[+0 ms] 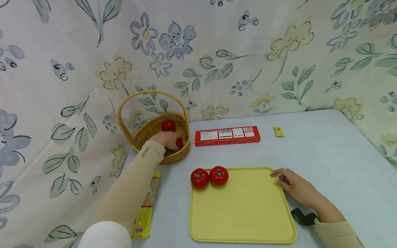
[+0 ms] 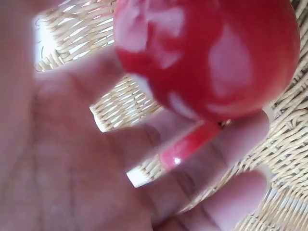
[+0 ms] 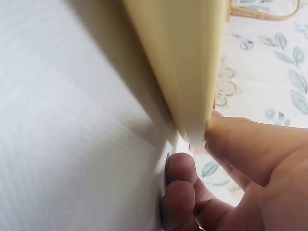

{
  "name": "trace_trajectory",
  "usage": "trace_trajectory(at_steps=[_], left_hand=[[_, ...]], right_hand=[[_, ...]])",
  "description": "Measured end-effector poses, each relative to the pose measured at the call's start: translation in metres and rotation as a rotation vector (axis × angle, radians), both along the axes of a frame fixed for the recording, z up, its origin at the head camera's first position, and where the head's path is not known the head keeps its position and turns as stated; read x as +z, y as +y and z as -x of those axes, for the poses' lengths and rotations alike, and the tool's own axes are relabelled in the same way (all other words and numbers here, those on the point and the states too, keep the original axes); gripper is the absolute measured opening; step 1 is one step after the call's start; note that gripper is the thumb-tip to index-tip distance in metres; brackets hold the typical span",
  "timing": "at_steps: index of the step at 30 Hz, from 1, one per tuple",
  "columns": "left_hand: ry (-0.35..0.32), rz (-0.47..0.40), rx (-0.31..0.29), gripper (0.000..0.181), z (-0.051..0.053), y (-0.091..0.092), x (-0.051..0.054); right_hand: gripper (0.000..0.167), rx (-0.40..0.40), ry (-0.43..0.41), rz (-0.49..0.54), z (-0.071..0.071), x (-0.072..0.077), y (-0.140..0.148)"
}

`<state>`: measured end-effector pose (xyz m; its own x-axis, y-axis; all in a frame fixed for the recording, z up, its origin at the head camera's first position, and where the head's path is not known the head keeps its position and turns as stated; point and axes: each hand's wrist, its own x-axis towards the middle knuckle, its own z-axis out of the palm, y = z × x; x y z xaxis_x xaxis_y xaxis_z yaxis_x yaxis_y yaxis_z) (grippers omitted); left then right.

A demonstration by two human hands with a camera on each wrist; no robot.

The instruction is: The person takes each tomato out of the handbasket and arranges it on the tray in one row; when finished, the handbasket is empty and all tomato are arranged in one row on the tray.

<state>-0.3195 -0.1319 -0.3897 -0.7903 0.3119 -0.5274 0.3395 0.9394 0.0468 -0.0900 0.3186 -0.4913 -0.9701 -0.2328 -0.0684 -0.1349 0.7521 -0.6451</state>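
Inside the wicker basket [image 1: 149,132], my left hand [image 1: 169,139] curls its fingers round a red tomato [image 2: 207,57]. Part of that tomato is hidden behind the hand in the head view. Another tomato [image 1: 168,125] lies in the basket just beyond the hand. At the far right corner of the yellow tray [image 1: 242,210], my right hand [image 1: 296,186] grips the rim between thumb and finger, its other fingers low by the table in the right wrist view. Two tomatoes with green stem marks, a left one [image 1: 200,178] and a right one [image 1: 219,176], sit at the tray's far left corner.
A red box [image 1: 227,136] lies behind the tray, with a small yellow packet [image 1: 278,131] to its right. A long yellow bag [image 1: 147,206] lies under the left forearm. Floral cloth [image 1: 217,58] hangs behind and to the left of the white table [image 1: 335,155].
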Motion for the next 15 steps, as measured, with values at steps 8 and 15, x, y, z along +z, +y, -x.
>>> trace_trajectory(at_steps=[8, 15], left_hand=[[0.035, -0.09, 0.082, 0.084, -0.009, -0.005, 0.017], [0.244, -0.177, 0.036, 0.067, -0.026, -0.005, 0.034]], right_hand=[[0.025, -0.006, -0.015, -0.009, 0.0, 0.0, -0.001], [0.024, 0.006, -0.004, -0.003, 0.0, 0.001, -0.001]])
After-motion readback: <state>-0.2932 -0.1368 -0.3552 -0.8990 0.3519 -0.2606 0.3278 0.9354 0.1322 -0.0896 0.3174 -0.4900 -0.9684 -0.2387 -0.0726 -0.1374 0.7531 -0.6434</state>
